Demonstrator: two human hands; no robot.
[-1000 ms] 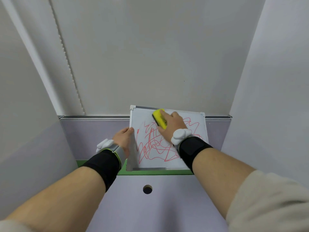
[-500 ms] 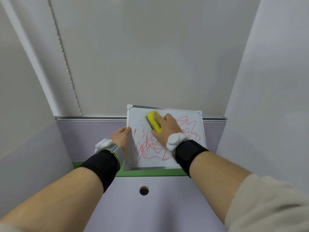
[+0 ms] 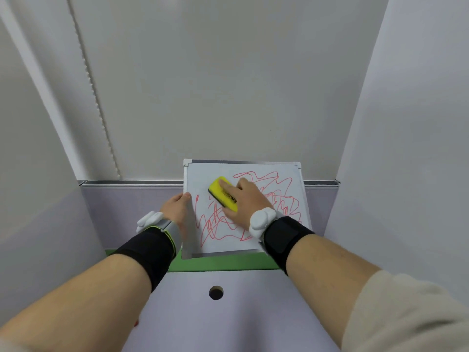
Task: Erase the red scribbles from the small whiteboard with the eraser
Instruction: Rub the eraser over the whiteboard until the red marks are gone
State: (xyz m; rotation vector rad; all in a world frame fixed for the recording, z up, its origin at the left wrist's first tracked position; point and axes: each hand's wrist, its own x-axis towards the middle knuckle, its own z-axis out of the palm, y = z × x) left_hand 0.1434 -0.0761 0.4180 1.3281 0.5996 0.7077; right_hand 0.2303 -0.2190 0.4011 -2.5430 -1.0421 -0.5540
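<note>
A small whiteboard with a metal frame lies on the desk, its far edge against the back wall. Red scribbles cover most of its surface; the upper left part is white. My right hand presses a yellow eraser flat on the board's upper left area. My left hand grips the board's left edge, thumb on the frame. Both wrists wear black bands with white devices.
The lilac desk has a round cable hole near me and a green strip under the board's near edge. Pale partition walls close in at left, back and right.
My right hand has slid the eraser leftward and slightly down across the top of the board, and the upper left scribbles are gone. My left hand stays on the left edge.
</note>
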